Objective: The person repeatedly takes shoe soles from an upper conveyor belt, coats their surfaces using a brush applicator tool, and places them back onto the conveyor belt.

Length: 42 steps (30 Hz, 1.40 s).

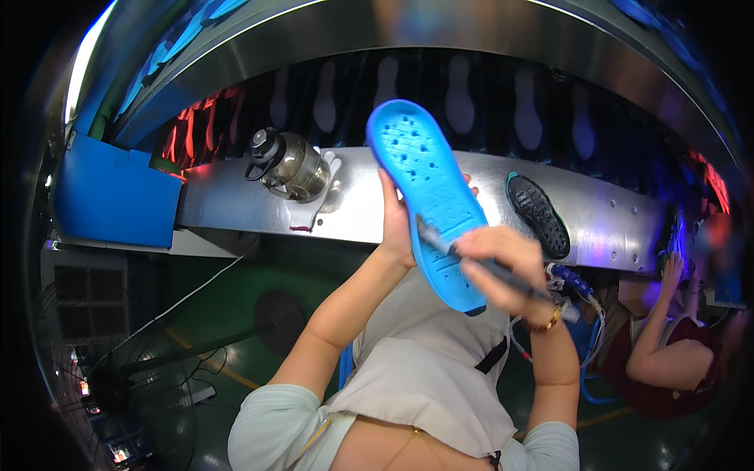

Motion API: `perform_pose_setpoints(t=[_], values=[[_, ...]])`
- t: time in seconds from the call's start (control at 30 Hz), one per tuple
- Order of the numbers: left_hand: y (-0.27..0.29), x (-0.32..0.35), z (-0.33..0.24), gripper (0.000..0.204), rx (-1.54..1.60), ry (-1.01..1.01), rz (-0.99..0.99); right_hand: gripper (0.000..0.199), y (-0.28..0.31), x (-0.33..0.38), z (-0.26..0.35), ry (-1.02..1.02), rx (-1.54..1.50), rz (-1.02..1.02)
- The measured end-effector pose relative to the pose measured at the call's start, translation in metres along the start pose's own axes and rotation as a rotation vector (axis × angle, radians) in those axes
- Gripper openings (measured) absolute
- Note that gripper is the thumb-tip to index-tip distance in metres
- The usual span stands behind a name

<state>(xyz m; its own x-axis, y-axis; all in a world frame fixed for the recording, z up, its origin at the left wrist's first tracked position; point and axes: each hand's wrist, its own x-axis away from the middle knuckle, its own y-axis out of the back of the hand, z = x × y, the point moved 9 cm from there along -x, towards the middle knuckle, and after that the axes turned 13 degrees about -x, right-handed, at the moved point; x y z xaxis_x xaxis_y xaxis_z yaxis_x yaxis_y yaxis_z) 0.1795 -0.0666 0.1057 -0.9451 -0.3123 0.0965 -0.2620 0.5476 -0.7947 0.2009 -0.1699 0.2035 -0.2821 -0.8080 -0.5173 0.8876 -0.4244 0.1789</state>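
Observation:
My left hand (398, 220) grips a bright blue shoe sole (428, 169) from beneath and along its left edge, with fingertips showing at the right edge. The sole is tilted, its studded, hole-dotted face toward me. My right hand (506, 263) is closed round the dark handle of a brush (506, 276), somewhat blurred. The brush's greyish tip lies over the middle of the sole; I cannot tell whether it touches. A black sole (538, 216) with a teal edge beside it lies on the metal ledge (353, 208), right of my hands.
A smoky jug (298, 169) with a dark lid stands on the ledge at left, by a white glove (326, 177). Beyond runs a dark conveyor with several soles (459, 94). A blue box (114, 192) is far left, a fan (118, 385) lower left. Another person (667, 353) works at right.

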Motion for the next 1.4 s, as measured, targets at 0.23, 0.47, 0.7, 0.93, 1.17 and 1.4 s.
perform_pose_setpoints(t=[0.23,0.47,0.7,0.93,1.17,1.4], values=[[0.006,0.001,-0.026,0.086,-0.071,-0.111,-0.010,0.020,0.027,0.026,-0.011,-0.099,0.063,-0.052],[-0.022,0.002,-0.056,0.089,-0.142,-0.158,0.126,0.025,0.015,0.035,-0.011,-0.168,-0.415,0.110],[-0.050,0.027,-0.032,0.061,-0.167,-0.237,0.010,0.020,0.015,0.050,-0.036,-0.304,-0.855,-0.445],[-0.045,0.019,-0.024,0.048,-0.015,-0.158,0.080,0.020,0.012,0.041,0.004,-0.159,-0.310,-0.270],[-0.041,0.010,-0.019,0.052,0.044,-0.088,0.132,0.020,0.012,0.020,0.029,-0.047,-0.311,0.024],[-0.049,0.010,-0.027,0.048,0.072,-0.044,0.202,0.015,0.011,0.011,0.038,-0.012,-0.092,0.084]])
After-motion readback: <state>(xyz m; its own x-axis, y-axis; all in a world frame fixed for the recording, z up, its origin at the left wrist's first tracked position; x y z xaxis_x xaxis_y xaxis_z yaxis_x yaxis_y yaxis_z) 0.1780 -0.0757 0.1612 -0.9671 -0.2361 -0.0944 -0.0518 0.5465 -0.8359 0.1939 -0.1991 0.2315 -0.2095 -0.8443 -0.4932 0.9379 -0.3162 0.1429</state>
